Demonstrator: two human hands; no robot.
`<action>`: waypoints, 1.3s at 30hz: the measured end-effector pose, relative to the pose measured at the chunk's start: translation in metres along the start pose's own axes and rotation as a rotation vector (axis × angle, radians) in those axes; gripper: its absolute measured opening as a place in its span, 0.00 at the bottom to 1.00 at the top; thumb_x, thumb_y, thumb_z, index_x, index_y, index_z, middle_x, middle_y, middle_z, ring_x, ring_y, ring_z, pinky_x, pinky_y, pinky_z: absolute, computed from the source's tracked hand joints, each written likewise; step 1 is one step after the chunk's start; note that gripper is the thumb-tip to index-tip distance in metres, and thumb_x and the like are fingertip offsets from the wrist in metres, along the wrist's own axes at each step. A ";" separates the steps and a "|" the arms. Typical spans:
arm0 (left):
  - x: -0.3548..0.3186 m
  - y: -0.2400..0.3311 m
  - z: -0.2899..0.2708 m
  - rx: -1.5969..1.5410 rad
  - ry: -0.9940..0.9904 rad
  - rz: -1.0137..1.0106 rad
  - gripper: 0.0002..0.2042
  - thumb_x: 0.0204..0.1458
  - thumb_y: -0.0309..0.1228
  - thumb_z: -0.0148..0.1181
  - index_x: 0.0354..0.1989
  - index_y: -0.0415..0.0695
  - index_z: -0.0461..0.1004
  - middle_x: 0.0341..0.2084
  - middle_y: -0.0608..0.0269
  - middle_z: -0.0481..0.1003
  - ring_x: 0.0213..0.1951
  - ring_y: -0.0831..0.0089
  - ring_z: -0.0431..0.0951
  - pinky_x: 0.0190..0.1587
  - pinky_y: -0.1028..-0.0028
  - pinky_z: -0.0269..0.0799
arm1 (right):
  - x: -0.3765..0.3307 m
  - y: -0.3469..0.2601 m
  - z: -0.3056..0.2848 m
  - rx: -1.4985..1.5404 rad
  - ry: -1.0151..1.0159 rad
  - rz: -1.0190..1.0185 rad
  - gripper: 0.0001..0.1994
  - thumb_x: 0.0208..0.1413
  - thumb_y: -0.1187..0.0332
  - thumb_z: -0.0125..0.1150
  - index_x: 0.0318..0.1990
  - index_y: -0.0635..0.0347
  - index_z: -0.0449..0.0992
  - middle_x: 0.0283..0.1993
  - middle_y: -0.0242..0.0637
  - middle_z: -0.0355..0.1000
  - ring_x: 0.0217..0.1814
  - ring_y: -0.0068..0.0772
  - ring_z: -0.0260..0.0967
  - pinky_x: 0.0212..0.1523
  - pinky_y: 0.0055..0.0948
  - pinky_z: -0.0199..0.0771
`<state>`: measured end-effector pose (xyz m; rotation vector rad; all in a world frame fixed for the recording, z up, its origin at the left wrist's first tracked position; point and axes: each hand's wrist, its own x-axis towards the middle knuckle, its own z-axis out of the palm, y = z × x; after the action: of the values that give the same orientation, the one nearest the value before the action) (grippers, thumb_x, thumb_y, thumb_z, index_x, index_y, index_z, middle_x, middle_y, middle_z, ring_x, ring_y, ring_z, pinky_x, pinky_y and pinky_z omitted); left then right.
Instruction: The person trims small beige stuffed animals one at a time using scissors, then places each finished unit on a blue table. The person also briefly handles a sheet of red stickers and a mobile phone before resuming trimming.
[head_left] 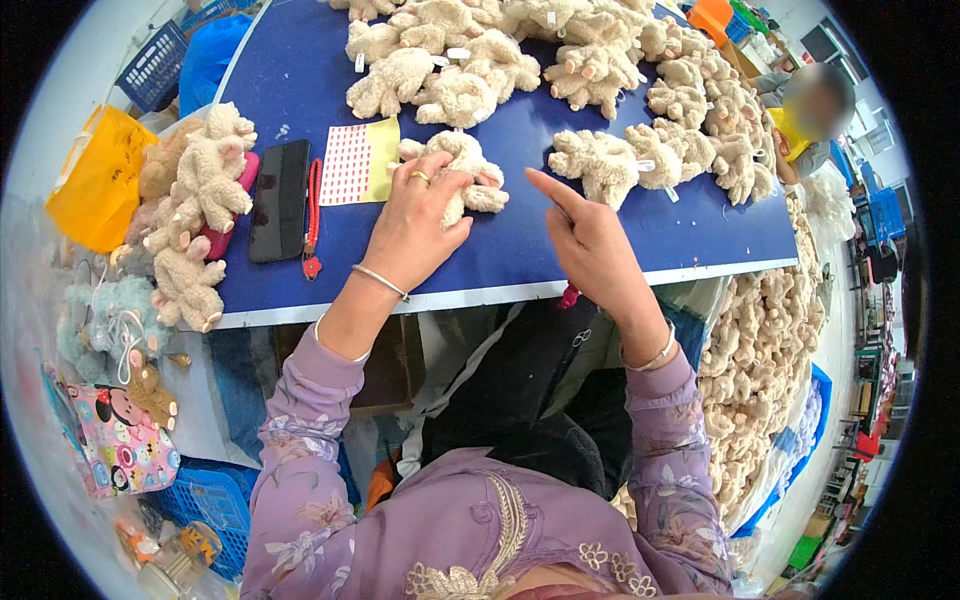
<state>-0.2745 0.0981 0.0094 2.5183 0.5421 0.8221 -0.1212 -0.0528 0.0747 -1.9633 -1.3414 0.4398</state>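
Note:
My left hand (415,220) presses down on a small beige plush toy (470,170) lying on the blue table (300,80), fingers curled over its body. My right hand (585,240) hovers just right of it above the table, index finger stretched out toward the far left, holding nothing. Another beige plush toy (597,165) lies just beyond my right hand. A sheet of small red stickers on yellow backing (358,160) sits left of my left hand.
Several beige plush toys (560,50) are heaped across the far table and in a bin (760,350) at my right. A black phone (279,198) and red lanyard (312,215) lie at the left, beside more plush toys (195,200). A person (810,110) sits far right.

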 end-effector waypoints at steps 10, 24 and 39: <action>-0.005 0.004 -0.012 -0.132 0.222 0.044 0.22 0.37 0.14 0.52 0.46 0.43 0.69 0.51 0.48 0.64 0.55 0.49 0.64 0.60 0.58 0.60 | -0.037 0.053 0.008 0.374 0.121 0.211 0.13 0.62 0.70 0.50 0.50 0.66 0.73 0.32 0.22 0.64 0.30 0.12 0.53 0.31 0.14 0.55; -0.124 -0.095 -0.190 0.749 0.362 -0.420 0.24 0.45 0.31 0.62 0.53 0.41 0.68 0.57 0.50 0.64 0.59 0.51 0.61 0.62 0.56 0.57 | -0.045 0.063 0.019 0.396 0.170 0.110 0.08 0.61 0.71 0.53 0.43 0.66 0.73 0.35 0.23 0.66 0.35 0.13 0.58 0.36 0.15 0.57; -0.075 -0.009 -0.165 0.181 0.428 -0.208 0.23 0.51 0.25 0.59 0.57 0.41 0.65 0.54 0.55 0.68 0.54 0.64 0.69 0.52 0.69 0.67 | -0.053 0.059 0.012 0.328 0.116 0.139 0.13 0.64 0.65 0.50 0.44 0.65 0.75 0.32 0.28 0.71 0.35 0.18 0.63 0.36 0.21 0.67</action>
<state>-0.4360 0.1150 0.0912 2.3884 1.0393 1.2866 -0.1108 -0.1094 0.0191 -1.7832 -0.9942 0.5651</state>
